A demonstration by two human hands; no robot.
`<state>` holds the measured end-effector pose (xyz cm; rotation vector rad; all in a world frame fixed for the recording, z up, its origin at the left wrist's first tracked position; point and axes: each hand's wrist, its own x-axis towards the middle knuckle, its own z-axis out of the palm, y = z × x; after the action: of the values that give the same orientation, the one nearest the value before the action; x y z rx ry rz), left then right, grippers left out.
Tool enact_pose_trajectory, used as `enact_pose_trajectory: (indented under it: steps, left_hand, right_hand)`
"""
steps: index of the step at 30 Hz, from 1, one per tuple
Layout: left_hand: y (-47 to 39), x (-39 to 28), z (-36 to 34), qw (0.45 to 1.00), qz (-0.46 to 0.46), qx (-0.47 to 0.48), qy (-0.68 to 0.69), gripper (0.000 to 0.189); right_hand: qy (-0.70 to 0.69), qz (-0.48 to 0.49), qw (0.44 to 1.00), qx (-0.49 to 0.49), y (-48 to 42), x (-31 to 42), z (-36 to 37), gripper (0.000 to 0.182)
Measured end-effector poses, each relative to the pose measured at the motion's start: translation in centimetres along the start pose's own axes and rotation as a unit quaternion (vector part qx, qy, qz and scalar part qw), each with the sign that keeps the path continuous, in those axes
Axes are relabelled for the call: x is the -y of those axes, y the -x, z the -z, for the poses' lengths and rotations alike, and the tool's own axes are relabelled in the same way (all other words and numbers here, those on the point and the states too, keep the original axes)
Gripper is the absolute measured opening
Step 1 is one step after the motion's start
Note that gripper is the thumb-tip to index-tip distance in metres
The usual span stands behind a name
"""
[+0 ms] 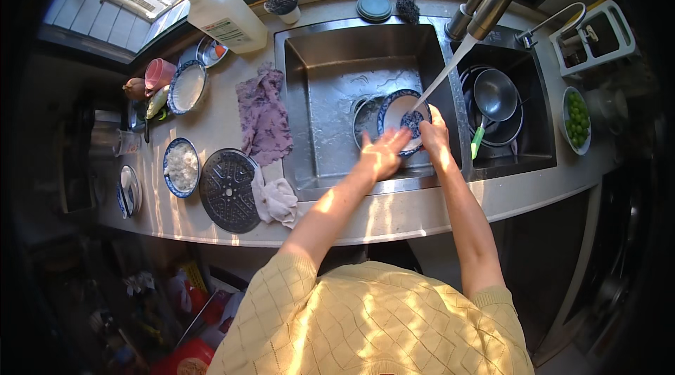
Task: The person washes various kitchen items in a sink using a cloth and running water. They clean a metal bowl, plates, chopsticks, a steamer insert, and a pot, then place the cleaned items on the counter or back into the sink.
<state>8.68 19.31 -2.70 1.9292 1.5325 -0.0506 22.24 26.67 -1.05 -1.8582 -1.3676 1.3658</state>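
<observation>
Water runs from the metal faucet (493, 5) onto a blue-and-white patterned bowl (393, 111) above the large stainless sink basin (337, 137). My right hand (435, 135) grips the bowl's right rim, thumb at the inner side. My left hand (385, 153) lies at the bowl's lower left with its fingers spread, slightly blurred; whether it touches the bowl I cannot tell. Behind the bowl, partly hidden, a round metal strainer (364, 121) sits on the basin floor. In the smaller basin at the right, a metal ladle (495, 95) with a green handle rests on stacked pans.
Left of the sink lie a purple cloth (262, 111), a white rag (275, 198), a perforated steamer plate (229, 190) and a bowl of rice (182, 166). A large plastic jug (227, 19) stands behind. A dish of green fruit (576, 120) is at the far right.
</observation>
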Motion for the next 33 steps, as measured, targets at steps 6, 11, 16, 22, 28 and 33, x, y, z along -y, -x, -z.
enact_pose_trajectory:
  steps: [6,11,16,22,28,33]
  left_hand:
    - [-2.5,4.1,-1.7,0.991,0.073,-0.101,-0.047,0.05]
    - [-3.5,4.6,-3.9,0.925,0.161,-0.279,0.2,0.046]
    - [-3.1,4.1,-3.3,0.792,0.301,-0.368,0.383,0.06]
    - [-4.4,1.2,-1.0,0.692,0.284,-0.354,0.561,0.051]
    - [-2.0,2.3,3.4,0.871,0.229,-0.303,0.312,0.035]
    - [-2.5,0.1,6.6,0.963,0.173,-0.205,0.033,0.035]
  right_hand:
    - [0.305,0.182,0.934,-0.043,0.4,-1.1,-2.0,0.042]
    - [0.234,0.102,0.967,0.018,-3.9,-5.9,-3.4,0.043]
    - [-0.166,-0.207,0.964,0.028,-4.0,-4.3,-4.5,0.066]
    - [-0.401,-0.277,0.865,0.119,-5.7,-8.0,-5.1,0.037]
    - [-0.233,0.031,0.961,0.145,-9.0,-5.7,-3.8,0.014]
    - [0.166,0.391,0.905,0.033,-6.1,-0.3,-1.7,0.019]
